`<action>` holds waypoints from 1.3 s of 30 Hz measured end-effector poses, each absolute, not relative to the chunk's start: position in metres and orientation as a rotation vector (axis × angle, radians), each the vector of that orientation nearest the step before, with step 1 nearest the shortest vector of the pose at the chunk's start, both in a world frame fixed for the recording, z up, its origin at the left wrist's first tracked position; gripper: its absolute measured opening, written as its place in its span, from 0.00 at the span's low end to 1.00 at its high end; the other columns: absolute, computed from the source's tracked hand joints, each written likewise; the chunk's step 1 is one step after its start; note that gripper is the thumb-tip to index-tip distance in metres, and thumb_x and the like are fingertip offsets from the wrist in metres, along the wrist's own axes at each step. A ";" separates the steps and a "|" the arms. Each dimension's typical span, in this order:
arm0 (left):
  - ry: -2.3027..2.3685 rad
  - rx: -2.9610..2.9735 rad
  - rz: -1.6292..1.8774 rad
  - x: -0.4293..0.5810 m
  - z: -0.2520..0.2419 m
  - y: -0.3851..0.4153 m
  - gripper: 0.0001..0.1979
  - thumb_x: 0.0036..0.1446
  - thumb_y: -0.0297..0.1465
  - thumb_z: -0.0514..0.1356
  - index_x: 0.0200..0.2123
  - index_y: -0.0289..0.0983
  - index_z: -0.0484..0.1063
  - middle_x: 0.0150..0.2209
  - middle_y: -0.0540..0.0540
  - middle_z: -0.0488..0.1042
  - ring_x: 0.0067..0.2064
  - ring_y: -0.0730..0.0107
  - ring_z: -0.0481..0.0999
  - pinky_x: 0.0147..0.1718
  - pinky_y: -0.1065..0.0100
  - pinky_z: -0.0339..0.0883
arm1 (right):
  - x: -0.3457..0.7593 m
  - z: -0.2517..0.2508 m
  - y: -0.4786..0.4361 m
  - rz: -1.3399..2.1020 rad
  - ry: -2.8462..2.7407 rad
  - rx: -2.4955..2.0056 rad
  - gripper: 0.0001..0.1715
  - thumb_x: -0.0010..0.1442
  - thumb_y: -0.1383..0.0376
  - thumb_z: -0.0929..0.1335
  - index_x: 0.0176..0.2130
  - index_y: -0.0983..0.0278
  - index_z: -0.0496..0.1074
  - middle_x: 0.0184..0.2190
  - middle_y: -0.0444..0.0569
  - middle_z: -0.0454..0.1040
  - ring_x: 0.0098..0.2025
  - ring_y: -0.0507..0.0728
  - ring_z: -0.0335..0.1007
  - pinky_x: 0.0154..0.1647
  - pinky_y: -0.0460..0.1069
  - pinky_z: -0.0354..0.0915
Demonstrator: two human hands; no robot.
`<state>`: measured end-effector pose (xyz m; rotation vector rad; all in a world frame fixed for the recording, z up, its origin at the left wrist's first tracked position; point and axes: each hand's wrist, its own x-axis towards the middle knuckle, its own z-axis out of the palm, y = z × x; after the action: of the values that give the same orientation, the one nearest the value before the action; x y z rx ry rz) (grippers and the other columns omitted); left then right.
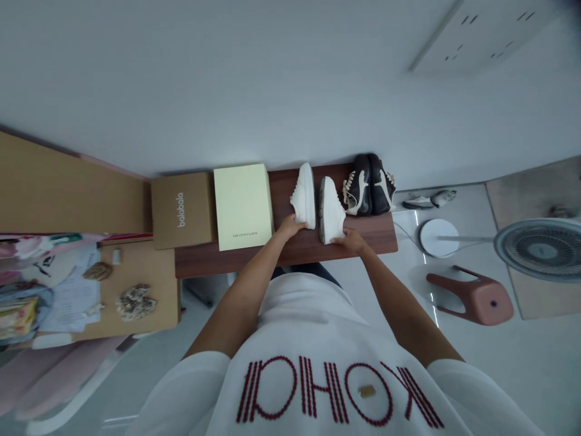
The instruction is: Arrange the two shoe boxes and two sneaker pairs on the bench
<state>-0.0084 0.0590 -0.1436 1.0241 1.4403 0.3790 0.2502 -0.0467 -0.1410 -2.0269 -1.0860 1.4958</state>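
Two white leather sneakers stand side by side on a dark wooden bench (372, 233). My left hand (288, 227) is at the near end of the left sneaker (304, 197), touching it. My right hand (349, 241) grips the near end of the right sneaker (331, 210), whose grey sole shows along one side. A pair of black-and-white sneakers (368, 186) lies just beyond it. Left of the white pair are a pale green MEIZHIYUAN box (242, 207) and a brown balabala box (181, 210).
A large tan board (63, 188) extends left of the boxes. Below it, a wooden table (140, 266) holds papers and rough stones. On the tiled floor right of the bench are a pair of slippers (429, 198), a fan (540, 249) and a tipped pink stool (476, 297).
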 end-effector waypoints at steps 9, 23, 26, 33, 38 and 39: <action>1.407 1.447 0.194 -0.009 -0.117 0.068 0.13 0.55 0.35 0.70 0.41 0.34 0.77 0.39 0.46 0.81 0.46 0.59 0.79 0.47 0.65 0.70 | 0.240 -0.124 -0.040 1.425 -1.273 -1.885 0.27 0.49 0.47 0.79 0.40 0.64 0.81 0.35 0.47 0.84 0.43 0.65 0.79 0.47 0.55 0.75; 1.399 2.159 -0.280 0.004 -0.055 0.046 0.16 0.72 0.34 0.56 0.57 0.35 0.73 0.53 0.34 0.81 0.56 0.51 0.80 0.53 0.60 0.68 | 0.201 -0.064 -0.006 0.853 -2.360 -2.162 0.17 0.72 0.53 0.68 0.48 0.64 0.75 0.52 0.61 0.81 0.52 0.66 0.78 0.45 0.51 0.68; 1.421 2.173 -0.333 0.009 -0.055 0.044 0.16 0.72 0.30 0.54 0.59 0.33 0.72 0.53 0.33 0.81 0.57 0.51 0.80 0.54 0.60 0.68 | 0.186 -0.060 0.005 0.858 -2.446 -2.169 0.15 0.74 0.57 0.66 0.52 0.64 0.74 0.55 0.61 0.79 0.55 0.64 0.77 0.47 0.51 0.68; 1.498 2.149 -0.361 0.010 -0.067 0.045 0.17 0.72 0.26 0.52 0.58 0.31 0.73 0.53 0.31 0.81 0.57 0.50 0.81 0.54 0.59 0.68 | 0.161 -0.066 0.021 0.872 -2.520 -2.171 0.16 0.75 0.61 0.65 0.56 0.66 0.73 0.58 0.64 0.78 0.58 0.64 0.76 0.54 0.52 0.70; 1.518 2.115 -0.380 0.010 -0.073 0.051 0.17 0.71 0.27 0.52 0.58 0.31 0.74 0.53 0.30 0.81 0.56 0.50 0.81 0.54 0.59 0.68 | 0.153 -0.070 0.031 0.879 -2.517 -2.197 0.16 0.74 0.63 0.66 0.57 0.67 0.74 0.58 0.65 0.78 0.58 0.65 0.77 0.54 0.52 0.71; 1.523 2.113 -0.389 0.010 -0.074 0.053 0.18 0.71 0.26 0.51 0.58 0.31 0.74 0.54 0.30 0.81 0.56 0.50 0.81 0.54 0.59 0.68 | 0.152 -0.070 0.033 0.882 -2.514 -2.199 0.16 0.74 0.64 0.66 0.57 0.67 0.74 0.59 0.66 0.78 0.58 0.65 0.77 0.54 0.52 0.71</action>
<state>0.0101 0.0526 -0.0740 2.1126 1.5226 -0.3887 0.1517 0.0333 -0.0703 -2.1988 -2.5142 0.8819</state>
